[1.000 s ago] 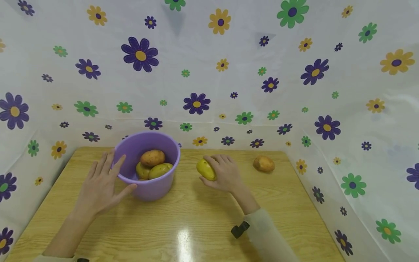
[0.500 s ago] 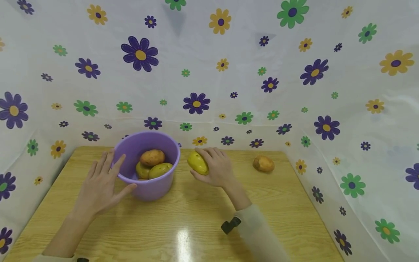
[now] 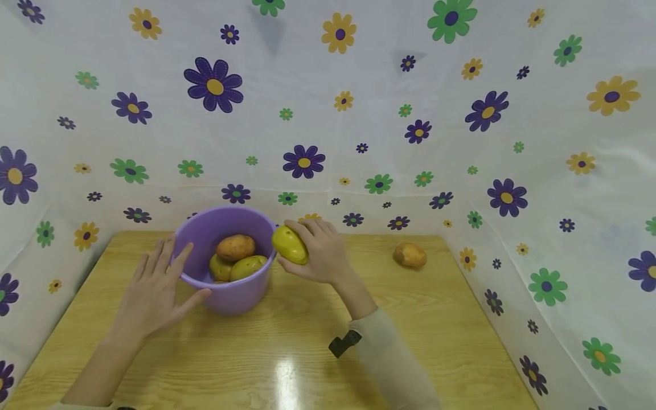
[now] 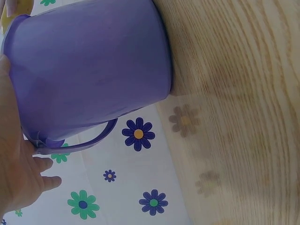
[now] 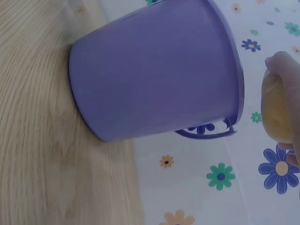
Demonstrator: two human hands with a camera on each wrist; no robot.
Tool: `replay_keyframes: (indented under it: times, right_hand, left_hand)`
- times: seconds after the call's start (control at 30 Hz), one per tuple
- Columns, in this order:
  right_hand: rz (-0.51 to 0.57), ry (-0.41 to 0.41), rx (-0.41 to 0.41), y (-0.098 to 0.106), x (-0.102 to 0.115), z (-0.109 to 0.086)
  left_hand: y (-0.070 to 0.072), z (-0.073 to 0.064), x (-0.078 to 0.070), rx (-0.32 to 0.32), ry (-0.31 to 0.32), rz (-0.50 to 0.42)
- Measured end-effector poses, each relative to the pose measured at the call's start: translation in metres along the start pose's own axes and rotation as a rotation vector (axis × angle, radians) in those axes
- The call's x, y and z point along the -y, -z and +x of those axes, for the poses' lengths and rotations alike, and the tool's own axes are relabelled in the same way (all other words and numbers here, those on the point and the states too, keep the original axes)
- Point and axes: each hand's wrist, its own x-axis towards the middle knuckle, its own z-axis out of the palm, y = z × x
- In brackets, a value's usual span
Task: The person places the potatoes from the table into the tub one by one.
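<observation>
A purple bucket (image 3: 236, 296) stands on the table with several potatoes (image 3: 236, 248) inside it. My left hand (image 3: 154, 293) rests at the bucket's left rim, fingers spread and straight. In the left wrist view that hand (image 4: 16, 164) is beside the rim, near the bucket's handle (image 4: 89, 143). My right hand (image 3: 320, 250) grips a yellow-green potato (image 3: 290, 245) at the bucket's right rim. The right wrist view has this potato (image 5: 274, 108) raised above the rim's level, just outside the opening.
One brownish potato (image 3: 410, 255) lies at the back right of the wooden table (image 3: 410, 330). White sheets with printed flowers (image 3: 348, 131) hang behind the table and along both sides.
My right hand has carried the yellow-green potato left and upward, from the middle of the table to the bucket's right rim. The left hand and the bucket have kept their places.
</observation>
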Motion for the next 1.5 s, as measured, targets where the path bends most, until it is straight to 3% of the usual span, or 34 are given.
replay_keyframes:
  times: [0.33, 1.0, 1.5]
  right_hand:
    - [0.010, 0.046, -0.009, -0.007, 0.010, 0.020]
    - [-0.017, 0.167, 0.115, -0.024, 0.026, 0.054]
    - [0.004, 0.183, 0.333, -0.035, 0.025, 0.071]
  left_hand:
    - [0.001, 0.001, 0.000, -0.010, -0.013, 0.004]
    - [0.002, 0.000, -0.001, -0.018, -0.014, 0.002]
    - [0.002, 0.000, -0.001, -0.012, -0.014, -0.008]
